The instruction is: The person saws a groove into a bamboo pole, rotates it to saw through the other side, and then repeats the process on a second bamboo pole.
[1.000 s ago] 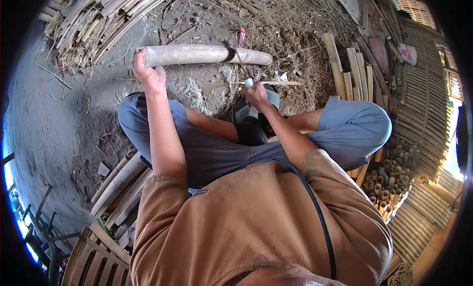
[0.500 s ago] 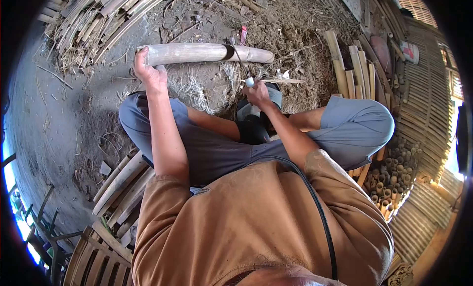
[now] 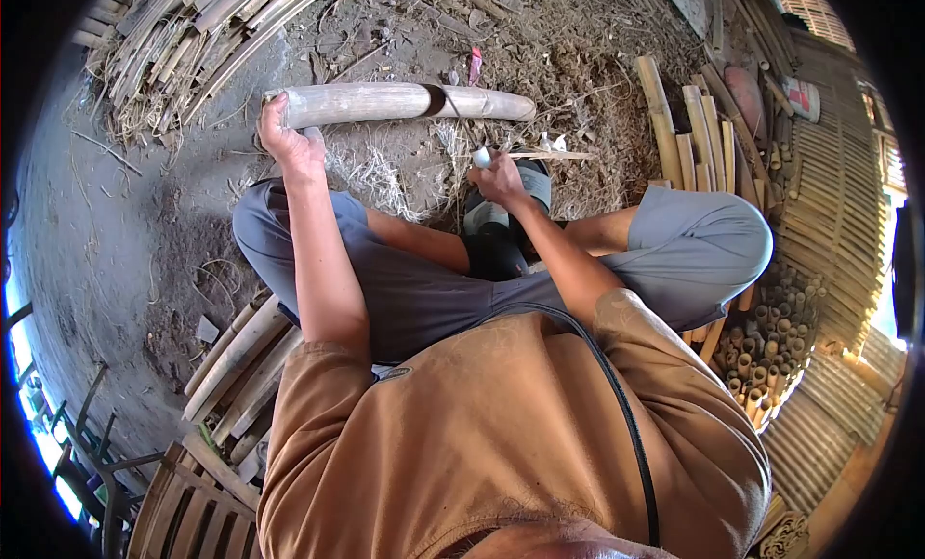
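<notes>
A thick, pale bamboo pole (image 3: 366, 103) lies crosswise in front of me. My left hand (image 3: 292, 145) is wrapped round its left end, thumb on top and the other fingers mostly hidden behind it. My right hand (image 3: 501, 181) is closed on the pale handle of a knife (image 3: 482, 157), below the pole and right of its middle. From the handle, a thin dark blade runs up and left to the pole's near side. A dark curved patch crosses the pole by the blade's upper end. Both my shoes stand just below my right hand.
Split bamboo strips (image 3: 207, 39) are heaped at the upper left. Upright bamboo pieces (image 3: 665, 125) stand on the right, with bundled bamboo tubes (image 3: 761, 357) below them. Whitish fibre shavings (image 3: 381, 188) litter the ground. A slatted wooden seat (image 3: 188, 511) is at the lower left.
My right hand and the knife have shifted slightly left, and the dark patch on the pole has moved left too. My left hand and the pole have barely moved.
</notes>
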Motion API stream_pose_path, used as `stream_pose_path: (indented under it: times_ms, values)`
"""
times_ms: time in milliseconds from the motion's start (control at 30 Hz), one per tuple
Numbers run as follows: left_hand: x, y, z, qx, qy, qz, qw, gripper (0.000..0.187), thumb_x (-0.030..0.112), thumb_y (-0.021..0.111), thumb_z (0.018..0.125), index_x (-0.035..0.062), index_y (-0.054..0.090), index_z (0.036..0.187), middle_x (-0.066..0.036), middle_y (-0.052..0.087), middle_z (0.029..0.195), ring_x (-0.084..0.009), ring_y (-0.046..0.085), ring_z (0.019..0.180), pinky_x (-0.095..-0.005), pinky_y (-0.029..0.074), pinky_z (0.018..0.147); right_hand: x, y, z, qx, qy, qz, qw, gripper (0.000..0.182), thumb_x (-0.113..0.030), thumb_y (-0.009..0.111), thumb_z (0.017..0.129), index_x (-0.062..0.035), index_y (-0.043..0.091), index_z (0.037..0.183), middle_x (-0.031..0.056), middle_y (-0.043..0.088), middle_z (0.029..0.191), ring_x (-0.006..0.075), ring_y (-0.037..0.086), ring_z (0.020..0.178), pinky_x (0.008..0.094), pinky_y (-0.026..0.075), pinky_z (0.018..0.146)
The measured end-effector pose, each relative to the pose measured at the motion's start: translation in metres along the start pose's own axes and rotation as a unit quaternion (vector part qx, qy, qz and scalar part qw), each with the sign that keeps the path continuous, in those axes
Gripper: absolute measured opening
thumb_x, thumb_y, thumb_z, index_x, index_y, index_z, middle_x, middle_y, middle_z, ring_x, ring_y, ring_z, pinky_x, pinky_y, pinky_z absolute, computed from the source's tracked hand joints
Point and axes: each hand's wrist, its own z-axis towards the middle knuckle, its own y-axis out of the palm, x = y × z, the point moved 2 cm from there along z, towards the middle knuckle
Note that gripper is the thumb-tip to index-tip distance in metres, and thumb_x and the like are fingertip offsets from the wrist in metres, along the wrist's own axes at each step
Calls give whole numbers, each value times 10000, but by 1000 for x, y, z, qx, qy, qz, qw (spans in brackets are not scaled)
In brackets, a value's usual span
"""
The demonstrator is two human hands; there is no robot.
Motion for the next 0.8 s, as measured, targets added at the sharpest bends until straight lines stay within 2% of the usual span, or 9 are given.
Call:
stream_pose_path:
  times_ms: [67,167,267,300,400,500,567,700,800]
  values:
    - [1,-2,-1,-7,-6,2,1000,191,185,682,713,66,632,853,-39,613,876,-208,606,851,-378,470,811,-26,-20,4,-4,5,-23,1000,262,-274,594,787,-13,602,770,139,623,637,288,649,602,397,494,542]
    - [3,5,-7,-22,1,0,1000,190,183,682,711,68,632,854,-38,610,875,-208,605,850,-377,471,808,-26,-39,-1,46,270,-1,962,229,-257,597,775,-38,661,800,153,667,688,321,678,692,447,545,682]
    - [3,8,-7,-27,18,4,999,189,181,680,711,70,634,857,-41,614,880,-209,606,850,-372,472,808,37,-27,-5,-29,306,118,944,203,-211,628,746,-15,650,796,134,659,651,251,659,575,377,512,522]
    - [2,7,-3,-26,23,9,999,189,181,680,712,71,635,859,-42,616,883,-209,606,851,-370,472,810,3,-43,-9,21,422,218,880,201,-215,635,748,-17,643,785,127,658,656,232,649,554,364,504,505]
    - [-1,4,1,-14,18,9,1000,189,178,679,712,71,638,863,-46,620,891,-212,608,856,-368,477,807,-34,-45,-7,-10,357,209,910,228,-243,644,758,-17,628,785,115,654,667,200,644,563,357,502,525]
    - [1,5,-4,-15,2,6,1000,186,169,673,713,64,635,862,-54,621,884,-221,614,858,-376,484,803,-38,-35,0,14,204,82,975,337,-266,648,753,41,632,892,225,667,726,337,686,689,402,527,599]
    - [4,8,-8,-20,-9,-5,1000,182,163,670,714,62,634,862,-57,623,880,-224,618,855,-377,487,802,-33,-39,0,17,226,74,971,373,-280,638,751,56,631,915,260,662,771,390,682,762,429,535,652]
    - [2,6,-3,-41,4,-12,999,181,156,666,717,60,634,868,-62,628,882,-225,623,849,-367,487,812,-27,-56,0,-1,395,85,915,285,-273,621,743,1,666,803,188,688,761,335,688,713,415,546,645]
    - [3,10,-8,-47,17,-6,999,184,153,665,718,61,635,875,-62,630,886,-222,624,851,-362,487,812,-4,-38,0,-46,302,-1,952,209,-241,627,752,-35,661,772,143,662,726,273,668,656,406,531,626]
